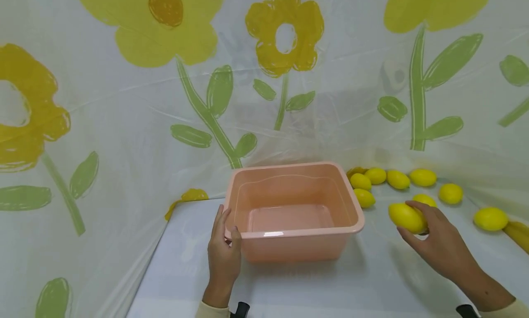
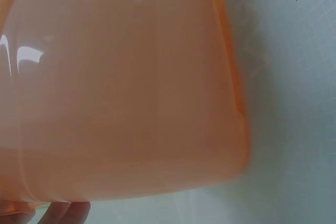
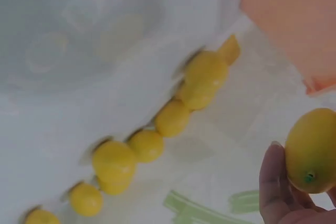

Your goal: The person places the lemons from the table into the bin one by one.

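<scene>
A pink plastic basin (image 1: 289, 247) stands on the white table, and no lemon shows inside it. My left hand (image 1: 224, 258) grips the basin's left front rim, thumb on top and fingers along the outer side; the left wrist view shows the basin's wall (image 2: 126, 87) up close with fingertips (image 2: 71, 212) at its edge. To the right of the basin, my right hand (image 1: 444, 242) holds a yellow lemon (image 1: 407, 218) between thumb and fingers, above the table. In the right wrist view this lemon (image 3: 314, 150) shows a green stem end.
Several loose lemons (image 1: 423, 177) lie in a curved row behind and right of the basin. One lemon (image 1: 491, 219) sits farthest right. A white cloth with printed flowers (image 1: 322, 111) hangs behind the table (image 1: 173, 272).
</scene>
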Action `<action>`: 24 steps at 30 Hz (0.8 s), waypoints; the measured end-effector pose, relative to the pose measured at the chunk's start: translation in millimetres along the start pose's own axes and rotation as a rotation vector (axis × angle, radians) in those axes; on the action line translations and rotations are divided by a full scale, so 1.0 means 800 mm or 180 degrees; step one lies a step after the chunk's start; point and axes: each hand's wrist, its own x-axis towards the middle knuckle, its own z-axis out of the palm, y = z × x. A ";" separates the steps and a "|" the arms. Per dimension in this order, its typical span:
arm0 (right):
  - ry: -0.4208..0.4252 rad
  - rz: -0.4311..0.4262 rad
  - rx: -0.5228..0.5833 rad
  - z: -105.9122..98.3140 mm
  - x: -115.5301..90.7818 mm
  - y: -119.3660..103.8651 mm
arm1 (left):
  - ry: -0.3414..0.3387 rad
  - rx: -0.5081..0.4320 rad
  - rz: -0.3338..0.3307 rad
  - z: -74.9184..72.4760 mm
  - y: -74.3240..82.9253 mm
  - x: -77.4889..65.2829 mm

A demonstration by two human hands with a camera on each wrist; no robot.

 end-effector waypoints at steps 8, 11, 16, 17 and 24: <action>0.0280 -0.0290 0.0195 -0.020 0.001 -0.036 | -0.0020 0.0030 -0.0054 0.000 0.002 -0.005; 0.0439 -0.0454 0.0304 -0.024 0.003 -0.051 | -0.0004 0.0006 -0.0001 -0.001 0.003 -0.005; 0.0473 -0.0662 0.0423 -0.025 0.015 -0.080 | -0.0005 -0.0017 0.0051 -0.002 0.003 0.000; 0.0459 -0.0694 0.0438 -0.025 0.018 -0.085 | -0.0026 -0.0012 0.0047 -0.002 0.003 0.001; 0.0271 -0.0825 0.0477 -0.017 0.039 -0.117 | -0.0091 0.0034 0.0029 -0.003 -0.002 0.001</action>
